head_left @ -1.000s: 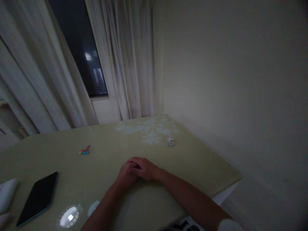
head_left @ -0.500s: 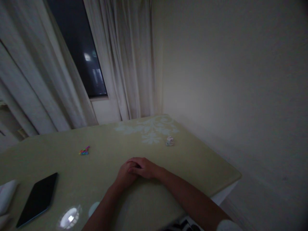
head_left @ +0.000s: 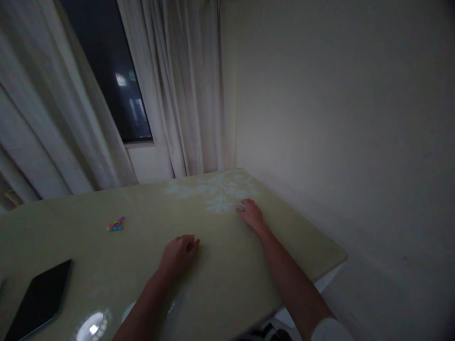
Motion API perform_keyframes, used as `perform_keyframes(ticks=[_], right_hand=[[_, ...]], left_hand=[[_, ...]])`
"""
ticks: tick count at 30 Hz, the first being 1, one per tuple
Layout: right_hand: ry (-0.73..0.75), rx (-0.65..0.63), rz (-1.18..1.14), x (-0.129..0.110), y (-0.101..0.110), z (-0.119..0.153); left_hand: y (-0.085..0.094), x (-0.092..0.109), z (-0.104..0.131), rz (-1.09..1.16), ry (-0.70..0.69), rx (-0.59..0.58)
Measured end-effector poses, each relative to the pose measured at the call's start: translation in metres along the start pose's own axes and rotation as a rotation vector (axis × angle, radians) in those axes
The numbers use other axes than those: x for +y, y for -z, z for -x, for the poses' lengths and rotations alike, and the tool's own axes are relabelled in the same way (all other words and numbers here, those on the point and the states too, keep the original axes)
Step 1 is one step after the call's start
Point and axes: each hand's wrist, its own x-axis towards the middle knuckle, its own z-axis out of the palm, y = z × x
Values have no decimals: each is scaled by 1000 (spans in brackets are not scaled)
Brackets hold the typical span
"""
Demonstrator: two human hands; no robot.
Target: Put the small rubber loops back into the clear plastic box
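On the near middle of the table (head_left: pixel 220 274), my left hand (head_left: pixel 178 255) rests with its fingers curled in and nothing visible in them. My right hand (head_left: pixel 251 215) is stretched out toward the far right part of the table. Its thumb and fingers close around a small, whitish, partly see-through object (head_left: pixel 243 207), mostly covered by the hand; its kind is not clear. A small cluster of brightly coloured pieces (head_left: pixel 115 224) in pink, red, yellow, green and blue lies to the left, apart from both hands.
A dark flat tablet (head_left: pixel 40 298) lies at the near left. A shiny round patch (head_left: pixel 93 327) reflects light by the front edge. Curtains (head_left: pixel 177 94) and a dark window (head_left: pixel 117 80) stand behind the table, and a bare wall (head_left: pixel 337 118) runs along the right.
My hands were clasped together and have parted. The right one has reached forward and right to the small whitish object; the left stays near its place, curled. The view has shifted slightly right.
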Motion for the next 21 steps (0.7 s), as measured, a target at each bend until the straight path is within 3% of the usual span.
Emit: perform_keyframes(ticks=[8,12,15,18,21], right_hand=[[472,-502,-153,-75,-30,27],[652,-678,-235,-83,-26,42],[617,-721,-310,-71,-18,48],[468,-688,-357,-60,-17,55],[429,-667,-376,-59,-22,62]], left_hand=[[-10,-7,0,234,-61,9],[-10,-16,2,284,-92,-44],[-9,-15,4,298,-95,-66],[-7,-8,6,297,-105,-77],[-3,-2,6,294,-123,-89]])
